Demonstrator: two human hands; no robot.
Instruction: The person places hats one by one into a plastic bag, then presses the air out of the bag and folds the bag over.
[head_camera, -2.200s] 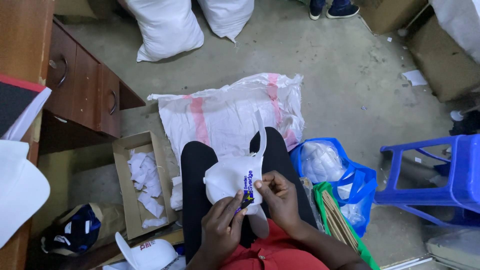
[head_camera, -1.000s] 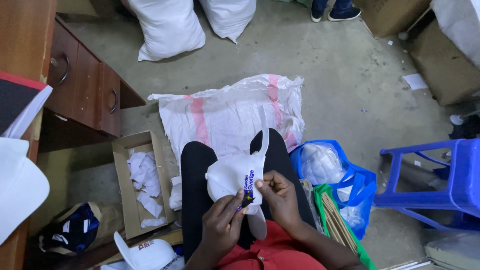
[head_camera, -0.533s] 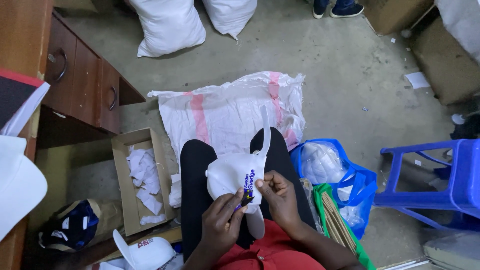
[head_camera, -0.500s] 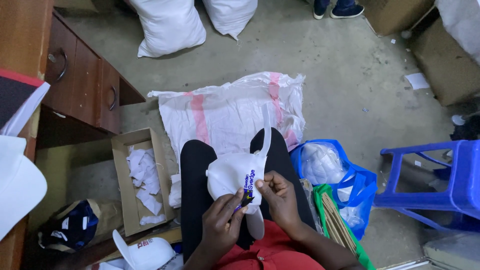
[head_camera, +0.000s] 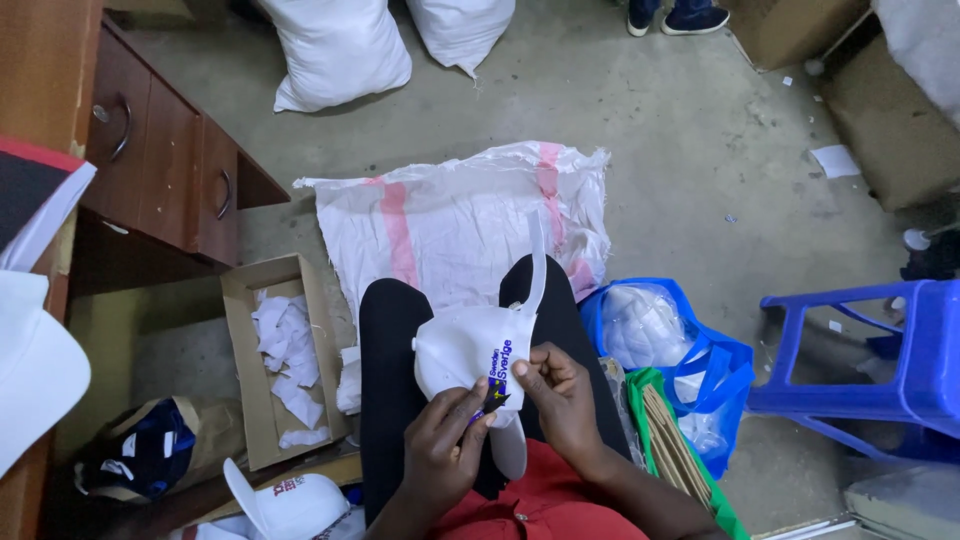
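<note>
A white cap (head_camera: 462, 348) with a small printed patch on its front rests on my lap, its strap sticking up over my black trousers. My left hand (head_camera: 446, 443) grips the cap's lower edge and pinches a small dark item at the patch. My right hand (head_camera: 556, 392) holds the cap from the right, fingertips curled onto the fabric beside the print. The brim hangs down between my hands.
A white and pink woven sack (head_camera: 455, 215) lies on the floor ahead. A cardboard box (head_camera: 246, 290) with white scraps sits left, another white cap (head_camera: 290, 500) below it. A blue bag (head_camera: 715, 350), a blue plastic stool (head_camera: 880, 350) and a wooden drawer unit (head_camera: 165, 165) surround me.
The cap has shifted a little in my hands; my fingers have kept working at the patch. The view has barely moved.
</note>
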